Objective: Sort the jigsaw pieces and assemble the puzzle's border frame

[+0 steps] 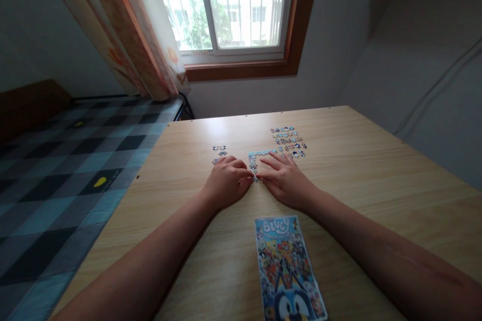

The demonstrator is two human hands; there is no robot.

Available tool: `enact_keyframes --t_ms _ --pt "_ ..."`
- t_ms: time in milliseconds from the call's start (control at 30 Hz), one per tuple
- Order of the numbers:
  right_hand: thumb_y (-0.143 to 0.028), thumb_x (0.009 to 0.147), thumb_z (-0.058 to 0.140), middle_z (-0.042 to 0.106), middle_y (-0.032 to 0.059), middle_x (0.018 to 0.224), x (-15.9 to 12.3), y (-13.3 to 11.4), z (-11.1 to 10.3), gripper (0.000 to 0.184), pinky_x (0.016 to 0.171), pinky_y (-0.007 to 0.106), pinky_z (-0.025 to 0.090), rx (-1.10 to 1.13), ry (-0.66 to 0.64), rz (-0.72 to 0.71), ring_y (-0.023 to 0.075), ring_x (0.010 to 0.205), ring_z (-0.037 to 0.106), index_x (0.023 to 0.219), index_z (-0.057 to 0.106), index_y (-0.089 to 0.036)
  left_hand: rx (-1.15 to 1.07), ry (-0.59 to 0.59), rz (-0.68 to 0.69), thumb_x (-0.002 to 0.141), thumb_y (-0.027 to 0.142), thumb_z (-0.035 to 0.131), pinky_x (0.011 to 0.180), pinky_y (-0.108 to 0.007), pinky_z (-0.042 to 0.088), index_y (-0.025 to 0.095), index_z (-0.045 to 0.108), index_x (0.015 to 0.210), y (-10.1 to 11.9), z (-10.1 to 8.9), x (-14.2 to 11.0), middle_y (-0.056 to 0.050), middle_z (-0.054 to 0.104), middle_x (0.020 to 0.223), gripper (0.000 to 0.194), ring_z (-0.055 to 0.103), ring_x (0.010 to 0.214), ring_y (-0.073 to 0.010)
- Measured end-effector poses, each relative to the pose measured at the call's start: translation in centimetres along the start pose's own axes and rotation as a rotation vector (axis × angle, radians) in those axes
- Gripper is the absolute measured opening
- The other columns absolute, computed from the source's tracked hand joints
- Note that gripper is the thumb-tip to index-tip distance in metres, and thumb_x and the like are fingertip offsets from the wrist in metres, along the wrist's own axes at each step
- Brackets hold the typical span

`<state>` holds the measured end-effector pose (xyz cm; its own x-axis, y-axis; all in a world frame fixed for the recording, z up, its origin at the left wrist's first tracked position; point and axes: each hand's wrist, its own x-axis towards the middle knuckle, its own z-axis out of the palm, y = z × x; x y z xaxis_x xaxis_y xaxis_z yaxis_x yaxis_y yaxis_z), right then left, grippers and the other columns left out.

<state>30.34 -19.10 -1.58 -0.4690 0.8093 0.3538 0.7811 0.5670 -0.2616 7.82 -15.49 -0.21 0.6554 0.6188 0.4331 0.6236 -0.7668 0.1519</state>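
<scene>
Both my hands rest on a wooden table (376,175) over a partly joined jigsaw strip (259,155). My left hand (228,178) is curled, its fingertips pinched at the strip's near left corner, likely on a small piece I cannot make out. My right hand (284,178) lies flat with fingers stretched out, pressing on the strip's near edge. The two hands almost touch. Several loose puzzle pieces (289,139) are spread just beyond my right hand. A few more pieces (220,150) lie beyond my left hand.
A Bluey picture card (288,268) lies on the table close to me, between my forearms. A bed with a checked blue and black cover (56,180) stands along the table's left side. Behind the table are a window (233,5) and a curtain (124,30).
</scene>
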Motion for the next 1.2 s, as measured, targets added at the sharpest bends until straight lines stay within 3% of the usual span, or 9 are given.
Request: enact_keyframes --t_ms 800,1200 --pt "-0.022 0.097 0.053 0.059 0.008 0.144 -0.1 -0.85 -0.16 0.029 0.114 0.066 0.035 -0.03 -0.007 -0.083 0.0343 0.143 0.042 0.119 0.071 -0.025 -0.033 -0.033 -0.016 0.091 0.027 0.059 0.086 -0.039 0.043 0.028 0.08 0.089 -0.05 0.02 -0.02 -0.001 0.076 0.089 0.021 0.061 0.086 -0.0198" --pt "-0.02 0.095 0.055 0.06 0.0049 0.143 -0.02 -0.19 0.22 0.026 0.116 0.063 0.035 0.013 0.073 -0.024 0.0307 0.141 0.044 0.111 0.074 -0.028 -0.045 -0.049 -0.026 0.089 0.032 0.065 0.087 -0.039 0.045 0.027 0.079 0.09 -0.26 0.28 0.06 -0.002 0.076 0.09 0.015 0.062 0.086 -0.0206"
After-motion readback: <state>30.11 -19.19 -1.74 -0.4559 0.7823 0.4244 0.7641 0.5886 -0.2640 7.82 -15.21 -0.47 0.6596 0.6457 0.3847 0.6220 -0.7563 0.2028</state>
